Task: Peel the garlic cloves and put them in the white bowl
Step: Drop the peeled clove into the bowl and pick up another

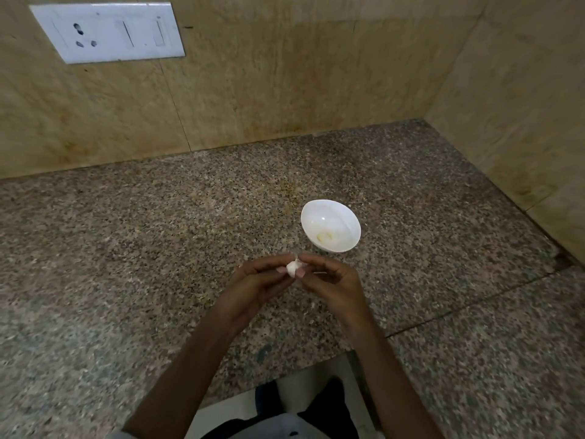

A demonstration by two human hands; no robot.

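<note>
A small white garlic piece (293, 268) with papery skin sits between both hands, held just above the speckled granite counter. My left hand (258, 285) pinches it from the left with fingertips and thumb. My right hand (329, 282) pinches it from the right, its thumb on the lower side. Just beyond the hands stands the white bowl (348, 221), with a pale yellow peeled clove (326, 237) lying in its bottom.
The granite counter (158, 248) runs back to tan stone walls behind and at the right, forming a corner. A white switch and socket plate (107, 32) is on the back wall, upper left. A seam in the counter (474, 299) crosses the right side.
</note>
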